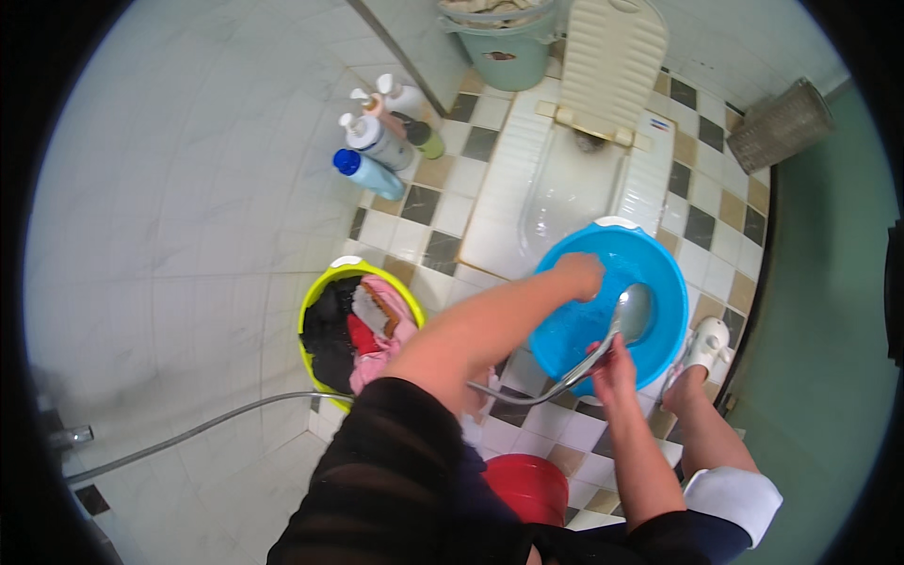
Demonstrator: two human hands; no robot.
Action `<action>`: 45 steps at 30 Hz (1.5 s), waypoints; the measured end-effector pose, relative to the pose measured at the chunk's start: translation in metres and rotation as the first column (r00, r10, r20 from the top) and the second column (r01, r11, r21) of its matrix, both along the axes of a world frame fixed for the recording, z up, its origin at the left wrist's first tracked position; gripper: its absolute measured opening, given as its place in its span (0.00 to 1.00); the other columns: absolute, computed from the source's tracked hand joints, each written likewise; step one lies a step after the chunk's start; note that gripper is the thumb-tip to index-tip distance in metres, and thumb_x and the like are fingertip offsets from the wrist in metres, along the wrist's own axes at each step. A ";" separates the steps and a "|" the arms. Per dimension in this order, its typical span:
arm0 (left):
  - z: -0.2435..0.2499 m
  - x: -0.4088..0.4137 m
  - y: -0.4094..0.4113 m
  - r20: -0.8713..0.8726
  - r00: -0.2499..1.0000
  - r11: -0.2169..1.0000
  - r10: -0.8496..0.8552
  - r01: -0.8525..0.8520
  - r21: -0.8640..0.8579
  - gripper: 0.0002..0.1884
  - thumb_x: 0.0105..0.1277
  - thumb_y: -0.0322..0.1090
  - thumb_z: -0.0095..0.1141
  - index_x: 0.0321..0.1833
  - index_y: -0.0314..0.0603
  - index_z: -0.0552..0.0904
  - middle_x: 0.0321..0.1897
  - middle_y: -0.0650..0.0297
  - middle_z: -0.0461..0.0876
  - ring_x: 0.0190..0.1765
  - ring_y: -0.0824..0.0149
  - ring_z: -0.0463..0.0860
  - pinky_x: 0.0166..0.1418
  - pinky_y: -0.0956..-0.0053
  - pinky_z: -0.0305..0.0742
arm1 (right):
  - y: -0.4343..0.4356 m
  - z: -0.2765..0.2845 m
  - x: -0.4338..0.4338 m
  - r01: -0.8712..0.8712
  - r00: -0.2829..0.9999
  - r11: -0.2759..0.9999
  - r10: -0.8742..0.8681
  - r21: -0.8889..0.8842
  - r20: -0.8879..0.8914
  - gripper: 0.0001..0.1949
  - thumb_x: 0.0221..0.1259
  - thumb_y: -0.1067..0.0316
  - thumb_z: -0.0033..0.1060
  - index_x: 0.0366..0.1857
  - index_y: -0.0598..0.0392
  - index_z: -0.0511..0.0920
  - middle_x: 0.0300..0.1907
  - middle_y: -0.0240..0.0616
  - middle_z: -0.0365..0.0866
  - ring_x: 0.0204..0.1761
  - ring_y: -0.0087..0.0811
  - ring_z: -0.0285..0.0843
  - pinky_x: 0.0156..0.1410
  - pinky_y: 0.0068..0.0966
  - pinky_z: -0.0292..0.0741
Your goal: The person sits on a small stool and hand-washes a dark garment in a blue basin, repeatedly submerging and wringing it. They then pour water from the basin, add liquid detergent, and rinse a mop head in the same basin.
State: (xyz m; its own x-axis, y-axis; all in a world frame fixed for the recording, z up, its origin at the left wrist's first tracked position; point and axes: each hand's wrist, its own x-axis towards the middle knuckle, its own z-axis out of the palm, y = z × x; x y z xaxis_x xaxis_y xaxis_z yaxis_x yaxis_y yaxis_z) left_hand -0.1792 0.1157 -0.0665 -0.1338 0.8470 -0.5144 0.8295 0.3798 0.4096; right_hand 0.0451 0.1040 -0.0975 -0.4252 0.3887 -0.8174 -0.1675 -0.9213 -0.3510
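Note:
My left hand (580,275) is above the left part of a blue plastic basin (669,353), its fingers curled; whether they grip anything cannot be made out. My right hand (613,364) holds the handle of a chrome shower head (633,311), which lies over the right part of the basin. Some water appears in the basin. From the shower head a metal hose (247,407) runs left, passing behind my left arm. Further left, a yellow-green basin (305,300) holds black cloth (330,339), pink cloth (402,311), a red item (362,334) and a scrubbing brush (376,309).
A squat toilet (494,205) with its raised cover (613,63) lies ahead. Several bottles (381,145) stand by the left wall. A pale green bucket (510,60) is at the top, a waste basket (780,127) at the upper right. A red plastic object (530,487) sits below.

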 end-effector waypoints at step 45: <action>0.252 -0.054 -0.186 -0.108 0.862 0.708 0.494 -0.327 0.626 0.25 0.46 0.43 0.70 0.45 0.43 0.74 0.36 0.51 0.79 0.41 0.47 0.81 0.46 0.57 0.76 | -0.031 0.226 -0.060 -0.368 0.819 -0.489 0.232 0.791 0.524 0.21 0.51 0.66 0.72 0.46 0.57 0.73 0.40 0.43 0.79 0.44 0.44 0.77 0.52 0.34 0.75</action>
